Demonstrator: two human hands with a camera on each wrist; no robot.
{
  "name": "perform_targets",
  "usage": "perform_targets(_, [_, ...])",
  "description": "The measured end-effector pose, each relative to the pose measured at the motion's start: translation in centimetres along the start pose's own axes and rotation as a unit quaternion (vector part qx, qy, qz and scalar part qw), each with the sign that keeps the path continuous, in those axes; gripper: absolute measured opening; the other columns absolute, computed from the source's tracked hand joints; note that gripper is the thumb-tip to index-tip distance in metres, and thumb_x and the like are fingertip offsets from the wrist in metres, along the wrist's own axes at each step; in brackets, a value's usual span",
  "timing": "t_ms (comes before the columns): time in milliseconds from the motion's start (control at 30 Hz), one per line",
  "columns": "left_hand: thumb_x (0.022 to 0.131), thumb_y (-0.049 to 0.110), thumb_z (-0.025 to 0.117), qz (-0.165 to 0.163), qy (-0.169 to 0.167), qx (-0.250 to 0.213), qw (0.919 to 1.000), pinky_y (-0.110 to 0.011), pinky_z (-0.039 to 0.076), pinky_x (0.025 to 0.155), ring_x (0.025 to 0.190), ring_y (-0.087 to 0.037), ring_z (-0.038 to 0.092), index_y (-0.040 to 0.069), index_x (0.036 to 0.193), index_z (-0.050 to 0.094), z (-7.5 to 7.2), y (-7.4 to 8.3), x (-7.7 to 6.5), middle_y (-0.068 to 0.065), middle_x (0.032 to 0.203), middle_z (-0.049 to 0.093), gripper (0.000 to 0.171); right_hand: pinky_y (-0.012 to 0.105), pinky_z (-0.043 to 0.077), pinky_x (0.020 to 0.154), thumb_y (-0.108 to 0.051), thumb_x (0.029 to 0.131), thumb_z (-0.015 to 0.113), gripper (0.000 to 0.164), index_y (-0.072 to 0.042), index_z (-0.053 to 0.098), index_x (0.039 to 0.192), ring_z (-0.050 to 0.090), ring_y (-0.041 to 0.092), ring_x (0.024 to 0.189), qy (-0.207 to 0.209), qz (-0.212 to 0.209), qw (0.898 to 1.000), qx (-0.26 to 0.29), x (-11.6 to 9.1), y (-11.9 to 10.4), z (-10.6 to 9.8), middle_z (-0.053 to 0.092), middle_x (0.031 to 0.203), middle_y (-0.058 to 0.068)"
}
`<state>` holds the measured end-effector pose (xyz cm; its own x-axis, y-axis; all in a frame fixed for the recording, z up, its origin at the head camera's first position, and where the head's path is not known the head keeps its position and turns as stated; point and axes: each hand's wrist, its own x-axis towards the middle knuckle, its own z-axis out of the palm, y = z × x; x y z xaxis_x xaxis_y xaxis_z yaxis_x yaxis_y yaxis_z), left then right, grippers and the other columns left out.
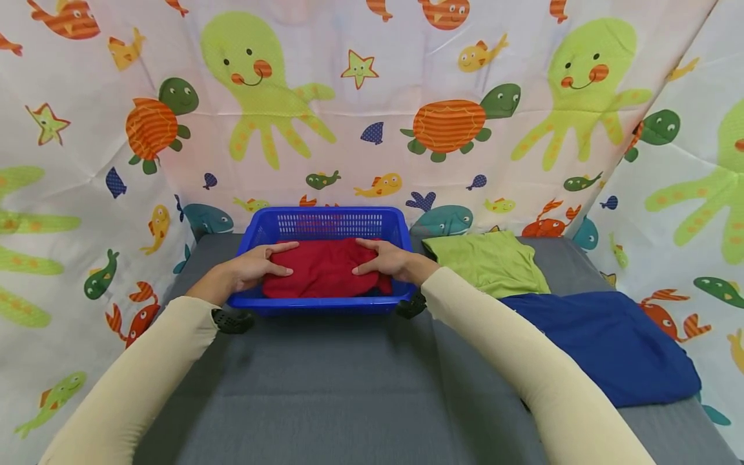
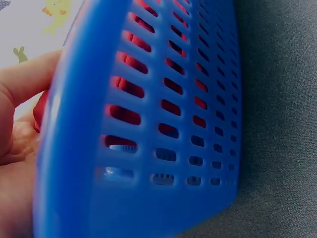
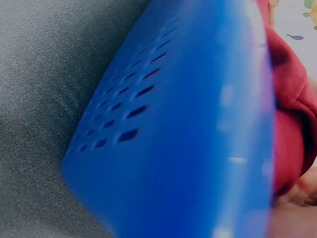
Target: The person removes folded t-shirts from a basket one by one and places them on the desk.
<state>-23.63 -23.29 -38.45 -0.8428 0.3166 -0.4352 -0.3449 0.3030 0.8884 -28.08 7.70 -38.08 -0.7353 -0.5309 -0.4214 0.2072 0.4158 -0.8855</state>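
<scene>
A folded red cloth (image 1: 325,268) lies inside a blue plastic basket (image 1: 325,305) with slotted walls. My left hand (image 1: 256,263) holds the cloth's left side, thumb and forefinger spread over its top; the other fingers are mostly hidden. On the opposite side, my right hand (image 1: 391,259) grips the cloth in the same way. In the left wrist view, the left hand (image 2: 20,144) shows behind the basket rim (image 2: 59,124), with a bit of red beside it. Bunched red cloth (image 3: 290,144) stands at the rim in the right wrist view, above part of the right hand (image 3: 297,213).
A lime-green folded cloth (image 1: 488,261) lies right of the basket. Nearer, a dark blue cloth (image 1: 610,349) is spread partly behind the right sleeve (image 1: 523,368). Everything stands on a grey fabric surface (image 1: 325,400), enclosed by a sea-animal-print curtain (image 1: 360,110).
</scene>
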Motion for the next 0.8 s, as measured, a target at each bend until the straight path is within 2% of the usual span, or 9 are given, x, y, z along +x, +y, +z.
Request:
perform_targets(100, [0.098,0.006,0.062,0.004,0.001,-0.003,1.0000,-0.033,0.055,0.102,0.146,-0.038,0.036,0.023,0.163,0.021,0.0,0.0,0.0,-0.021,0.160,0.029,0.079,0.029,0.061,0.081,-0.008,0.091,0.074,0.087,-0.026,0.026,0.162,0.069,0.019,0.098,0.003,-0.005,1.000,0.007,0.0,0.1,-0.2,0.050,0.147,0.015])
perform_targets(167, [0.098,0.006,0.062,0.003,-0.002,-0.001,1.0000,-0.030,0.056,0.098,0.144,-0.037,0.037,0.023,0.163,0.022,0.1,-0.1,0.1,-0.021,0.159,0.030,0.078,0.028,0.061,0.081,-0.008,0.091,0.074,0.086,-0.026,0.027,0.162,0.069,0.021,0.099,0.006,-0.004,1.000,0.005,0.0,0.2,-0.2,0.050,0.147,0.016])
perform_targets(267, [0.098,0.008,0.062,-0.010,-0.015,0.011,0.9998,-0.031,0.054,0.100,0.143,-0.036,0.036,0.023,0.162,0.024,0.3,-0.4,0.4,-0.020,0.159,0.029,0.077,0.030,0.058,0.091,-0.010,0.091,0.074,0.086,-0.024,0.027,0.162,0.062,0.023,0.116,0.004,-0.001,1.000,-0.022,0.1,0.3,-0.1,0.042,0.154,0.014])
perform_targets(367, [0.099,0.013,0.062,-0.030,-0.039,0.024,0.9985,-0.038,0.048,0.110,0.145,-0.036,0.034,0.023,0.162,0.024,0.6,-0.6,0.9,-0.018,0.162,0.025,0.075,0.036,0.052,0.105,-0.011,0.091,0.074,0.086,-0.022,0.027,0.162,0.048,0.027,0.136,-0.004,0.004,0.999,-0.043,0.2,0.4,0.1,0.032,0.161,0.013])
perform_targets(467, [0.099,0.018,0.062,-0.045,-0.054,0.039,0.9967,-0.044,0.039,0.118,0.146,-0.035,0.030,0.022,0.162,0.026,0.7,-0.7,1.3,-0.017,0.165,0.019,0.073,0.041,0.047,0.113,-0.011,0.091,0.074,0.086,-0.022,0.026,0.162,0.040,0.030,0.143,-0.008,0.011,0.999,-0.040,0.3,0.5,0.2,0.028,0.164,0.012])
perform_targets(533, [0.100,0.020,0.062,-0.049,-0.055,0.051,0.9960,-0.044,0.039,0.118,0.146,-0.035,0.031,0.020,0.162,0.027,0.7,-0.7,1.5,-0.018,0.165,0.020,0.072,0.040,0.048,0.111,-0.012,0.091,0.074,0.086,-0.023,0.027,0.162,0.042,0.029,0.140,-0.006,0.012,0.999,-0.037,0.4,0.6,0.2,0.029,0.163,0.012])
perform_targets(600, [0.099,0.019,0.063,-0.047,-0.047,0.053,0.9964,-0.042,0.043,0.115,0.143,-0.034,0.035,0.020,0.161,0.029,0.7,-0.7,1.5,-0.019,0.162,0.025,0.070,0.038,0.051,0.107,-0.011,0.091,0.074,0.086,-0.024,0.027,0.162,0.049,0.027,0.134,-0.007,0.009,1.000,-0.028,0.4,0.6,0.1,0.034,0.161,0.012])
perform_targets(700, [0.099,0.017,0.064,-0.032,-0.032,0.046,0.9979,-0.036,0.051,0.105,0.138,-0.032,0.042,0.022,0.160,0.032,0.5,-0.4,1.2,-0.018,0.156,0.035,0.070,0.032,0.058,0.093,-0.009,0.091,0.074,0.086,-0.025,0.028,0.162,0.063,0.022,0.115,-0.006,0.001,1.000,-0.008,0.4,0.4,-0.1,0.044,0.154,0.012])
perform_targets(800, [0.098,0.014,0.065,-0.004,-0.021,0.031,0.9993,-0.032,0.056,0.097,0.132,-0.029,0.048,0.024,0.159,0.034,0.3,0.0,0.8,-0.017,0.151,0.041,0.069,0.027,0.060,0.080,-0.007,0.091,0.073,0.086,-0.026,0.027,0.162,0.070,0.017,0.095,-0.005,-0.009,1.000,0.016,0.2,0.1,-0.5,0.051,0.149,0.014])
